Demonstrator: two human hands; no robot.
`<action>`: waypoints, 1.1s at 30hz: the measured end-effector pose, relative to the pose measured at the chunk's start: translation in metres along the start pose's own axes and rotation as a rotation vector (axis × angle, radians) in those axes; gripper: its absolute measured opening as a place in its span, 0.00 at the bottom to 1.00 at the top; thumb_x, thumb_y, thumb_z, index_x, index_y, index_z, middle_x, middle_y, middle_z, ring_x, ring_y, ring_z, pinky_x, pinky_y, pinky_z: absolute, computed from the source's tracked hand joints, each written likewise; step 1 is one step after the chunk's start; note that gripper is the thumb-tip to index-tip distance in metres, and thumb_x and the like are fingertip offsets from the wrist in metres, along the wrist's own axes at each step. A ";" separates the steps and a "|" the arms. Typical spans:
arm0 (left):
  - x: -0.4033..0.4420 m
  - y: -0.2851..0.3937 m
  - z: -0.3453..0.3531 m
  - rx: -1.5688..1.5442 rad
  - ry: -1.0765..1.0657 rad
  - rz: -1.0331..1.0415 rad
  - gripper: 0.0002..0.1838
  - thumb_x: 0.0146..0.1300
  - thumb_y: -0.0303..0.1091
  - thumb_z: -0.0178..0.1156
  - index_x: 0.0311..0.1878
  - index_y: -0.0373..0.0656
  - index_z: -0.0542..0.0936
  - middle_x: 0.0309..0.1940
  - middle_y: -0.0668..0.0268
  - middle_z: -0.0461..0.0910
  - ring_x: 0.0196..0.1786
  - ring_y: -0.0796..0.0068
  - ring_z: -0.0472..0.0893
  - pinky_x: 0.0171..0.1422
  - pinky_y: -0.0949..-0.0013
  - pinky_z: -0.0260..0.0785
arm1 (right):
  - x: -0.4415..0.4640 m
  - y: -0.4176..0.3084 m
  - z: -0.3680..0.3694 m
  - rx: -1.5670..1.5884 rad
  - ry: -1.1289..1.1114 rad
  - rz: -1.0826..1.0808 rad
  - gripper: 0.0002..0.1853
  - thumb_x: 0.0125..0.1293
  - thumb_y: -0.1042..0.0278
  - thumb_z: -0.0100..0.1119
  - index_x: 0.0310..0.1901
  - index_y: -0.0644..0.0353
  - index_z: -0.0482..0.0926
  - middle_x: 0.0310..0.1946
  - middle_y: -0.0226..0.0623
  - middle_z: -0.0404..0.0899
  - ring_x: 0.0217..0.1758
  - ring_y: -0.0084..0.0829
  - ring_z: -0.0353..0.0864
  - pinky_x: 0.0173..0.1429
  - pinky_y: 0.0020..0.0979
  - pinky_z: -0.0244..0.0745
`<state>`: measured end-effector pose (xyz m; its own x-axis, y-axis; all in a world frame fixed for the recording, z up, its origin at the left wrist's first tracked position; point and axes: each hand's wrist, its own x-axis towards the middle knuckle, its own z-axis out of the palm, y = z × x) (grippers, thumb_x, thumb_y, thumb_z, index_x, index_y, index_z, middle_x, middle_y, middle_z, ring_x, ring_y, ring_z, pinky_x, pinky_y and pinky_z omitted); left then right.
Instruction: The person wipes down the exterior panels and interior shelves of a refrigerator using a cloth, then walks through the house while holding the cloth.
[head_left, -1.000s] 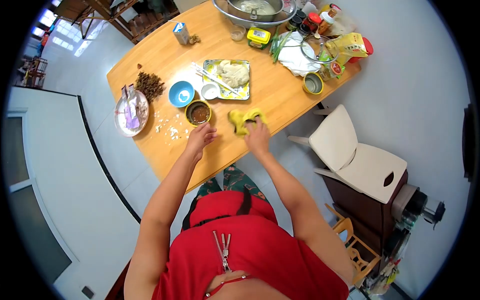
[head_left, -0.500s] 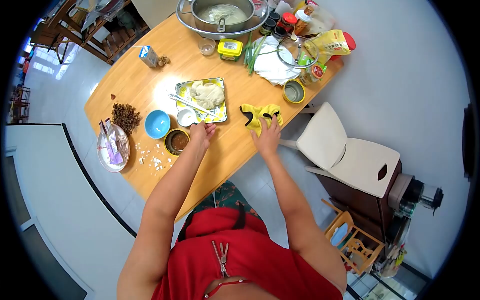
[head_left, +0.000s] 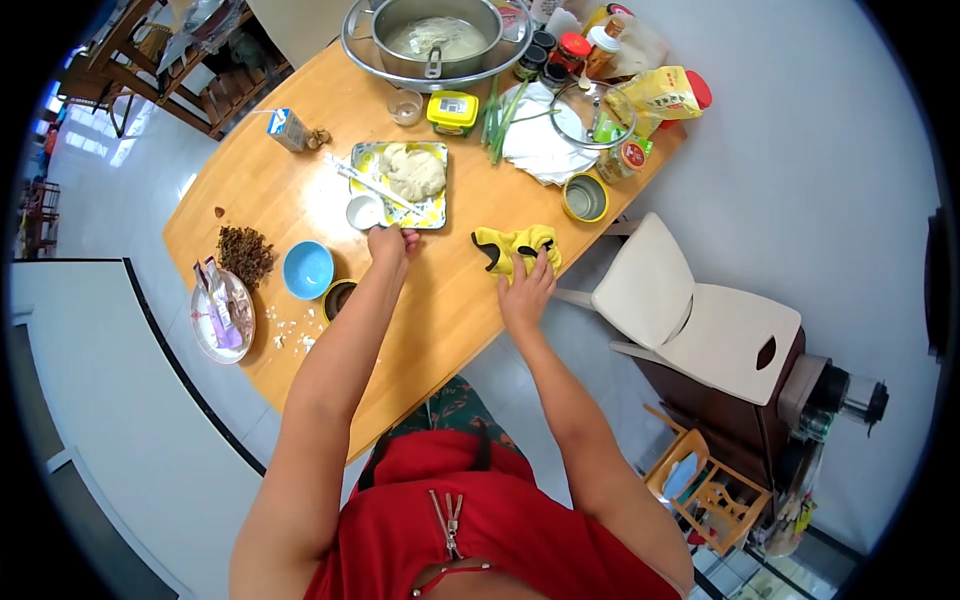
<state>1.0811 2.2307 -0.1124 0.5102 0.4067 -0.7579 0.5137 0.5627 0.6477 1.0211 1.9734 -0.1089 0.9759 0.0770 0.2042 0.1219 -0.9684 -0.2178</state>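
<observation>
My left hand (head_left: pixel 392 243) is at the near edge of the patterned tray (head_left: pixel 432 216), its fingers closed at the rim beside the small white bowl (head_left: pixel 365 210). The tray holds pale dough (head_left: pixel 413 172) and white utensils (head_left: pixel 375 187). My right hand (head_left: pixel 527 288) rests with fingers spread on the near side of a crumpled yellow cloth (head_left: pixel 515 248) with black edging. A blue bowl (head_left: pixel 308 270) stands left of my left hand. My left forearm partly covers a yellow-rimmed bowl (head_left: pixel 338 298).
On the wooden table (head_left: pixel 450 300) are a dark crumbly pile (head_left: pixel 245 255), a plate with packets (head_left: pixel 222 310), a carton (head_left: pixel 288 130), a yellow-lidded box (head_left: pixel 453 113), a large pot (head_left: pixel 437 40), jars and a yellow-rimmed tin (head_left: pixel 585 197). A white chair (head_left: pixel 655 280) stands to the right.
My left hand has moved from beside the yellow-rimmed bowl to the tray's near edge. The yellow cloth has moved right with my right hand. The view has shifted.
</observation>
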 end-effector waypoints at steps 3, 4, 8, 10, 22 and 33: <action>0.014 0.009 0.010 0.017 -0.048 0.038 0.08 0.72 0.27 0.45 0.47 0.38 0.73 0.30 0.60 0.80 0.24 0.73 0.80 0.24 0.70 0.70 | -0.002 0.002 0.003 -0.012 0.017 -0.028 0.28 0.54 0.59 0.65 0.59 0.48 0.75 0.71 0.54 0.56 0.65 0.56 0.61 0.68 0.55 0.58; 0.019 0.013 0.013 0.020 -0.063 0.026 0.07 0.72 0.27 0.45 0.47 0.38 0.72 0.30 0.60 0.80 0.25 0.73 0.80 0.24 0.70 0.71 | 0.000 0.002 0.004 -0.016 0.022 -0.040 0.28 0.54 0.60 0.65 0.59 0.48 0.75 0.71 0.54 0.56 0.65 0.56 0.61 0.67 0.55 0.58; 0.018 0.027 0.017 0.113 -0.085 0.053 0.06 0.74 0.29 0.44 0.47 0.38 0.70 0.31 0.60 0.79 0.29 0.72 0.81 0.32 0.69 0.75 | 0.004 0.000 0.004 -0.017 -0.007 -0.080 0.29 0.54 0.63 0.63 0.61 0.44 0.74 0.71 0.54 0.55 0.65 0.56 0.61 0.67 0.54 0.59; 0.010 0.033 0.015 0.096 -0.140 0.057 0.07 0.74 0.29 0.44 0.47 0.39 0.70 0.33 0.61 0.79 0.30 0.72 0.81 0.34 0.70 0.76 | 0.010 -0.003 0.006 -0.041 -0.003 -0.114 0.29 0.55 0.65 0.61 0.61 0.42 0.74 0.72 0.52 0.55 0.66 0.55 0.62 0.67 0.53 0.59; -0.087 0.038 -0.122 0.262 0.018 0.595 0.19 0.69 0.33 0.56 0.60 0.34 0.74 0.46 0.61 0.81 0.44 0.75 0.79 0.49 0.73 0.73 | -0.001 -0.038 -0.012 0.223 -0.270 -0.270 0.20 0.51 0.64 0.65 0.49 0.46 0.79 0.70 0.42 0.60 0.69 0.51 0.59 0.71 0.54 0.54; -0.087 -0.033 -0.214 0.719 0.150 0.278 0.18 0.71 0.35 0.53 0.61 0.39 0.74 0.26 0.67 0.77 0.22 0.79 0.75 0.27 0.73 0.68 | -0.011 -0.054 -0.002 0.437 -0.159 -0.232 0.25 0.50 0.70 0.63 0.53 0.55 0.74 0.64 0.43 0.66 0.66 0.49 0.65 0.67 0.48 0.61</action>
<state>0.8722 2.3308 -0.0842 0.6130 0.5862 -0.5298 0.7276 -0.1573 0.6677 1.0032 2.0248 -0.0974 0.9255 0.3457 0.1545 0.3694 -0.7344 -0.5694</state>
